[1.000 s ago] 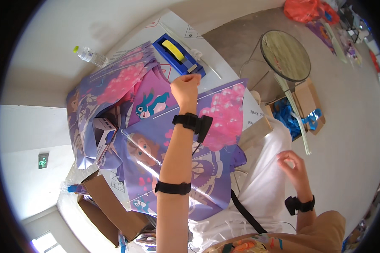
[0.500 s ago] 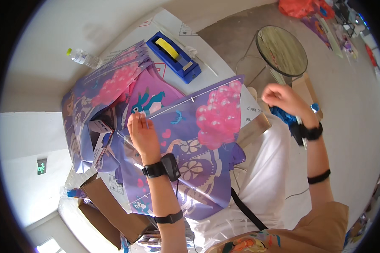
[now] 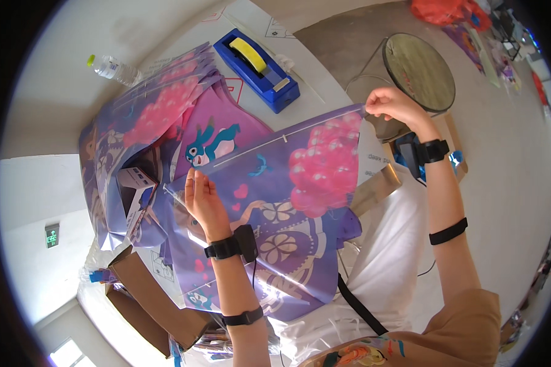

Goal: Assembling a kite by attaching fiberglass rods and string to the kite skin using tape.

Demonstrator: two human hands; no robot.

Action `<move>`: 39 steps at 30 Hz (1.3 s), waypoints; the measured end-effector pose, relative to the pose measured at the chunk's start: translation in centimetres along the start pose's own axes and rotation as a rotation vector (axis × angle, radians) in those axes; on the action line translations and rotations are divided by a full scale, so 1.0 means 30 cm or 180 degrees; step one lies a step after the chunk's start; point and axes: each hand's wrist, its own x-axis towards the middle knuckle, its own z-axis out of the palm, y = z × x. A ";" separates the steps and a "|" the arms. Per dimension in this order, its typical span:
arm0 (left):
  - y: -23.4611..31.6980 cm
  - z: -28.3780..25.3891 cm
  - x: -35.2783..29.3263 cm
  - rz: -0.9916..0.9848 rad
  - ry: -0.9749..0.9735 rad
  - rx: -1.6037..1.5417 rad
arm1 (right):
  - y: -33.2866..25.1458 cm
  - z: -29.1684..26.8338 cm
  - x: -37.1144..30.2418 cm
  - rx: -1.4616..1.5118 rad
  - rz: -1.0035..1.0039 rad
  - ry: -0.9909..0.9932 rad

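Observation:
A thin purple sheet [image 3: 245,189] printed with pink balloons, hearts and a figure lies across the table edge and over my lap. Along its upper edge runs a narrow white strip [image 3: 257,145]. My right hand [image 3: 395,110] pinches the sheet's far right corner between thumb and fingers. Near the left end of that same edge, my left hand [image 3: 205,205] rests over the sheet, its fingers loosely extended. Whether those fingertips touch the strip is hard to see. Under and behind lies a stack of similar purple sheets [image 3: 159,110].
A blue tape dispenser [image 3: 257,70] with yellow tape stands on the white table [image 3: 324,79]. Left are a clear bottle [image 3: 113,70] and a small printed box [image 3: 134,189]. A cardboard box [image 3: 159,306] sits lower left, a round stool [image 3: 419,72] at far right.
My right hand has moved up and left from beside the sheet and taken hold of its right corner. My left hand stays near the sheet's left end.

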 end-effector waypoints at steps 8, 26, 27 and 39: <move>-0.055 -0.033 0.042 0.0307 0.0389 0.1226 | 0.043 0.056 0.010 0.0520 -0.0167 0.0513; -0.065 -0.011 0.051 0.0392 0.0545 0.1821 | 0.179 0.157 0.072 0.0454 -0.0250 0.1591; -0.064 -0.009 0.050 0.0409 0.0575 0.1813 | 0.178 0.163 0.076 0.0504 -0.0251 0.1609; -0.108 -0.084 0.109 0.0983 0.0759 0.2561 | 0.169 0.246 0.098 0.0592 -0.0429 0.1960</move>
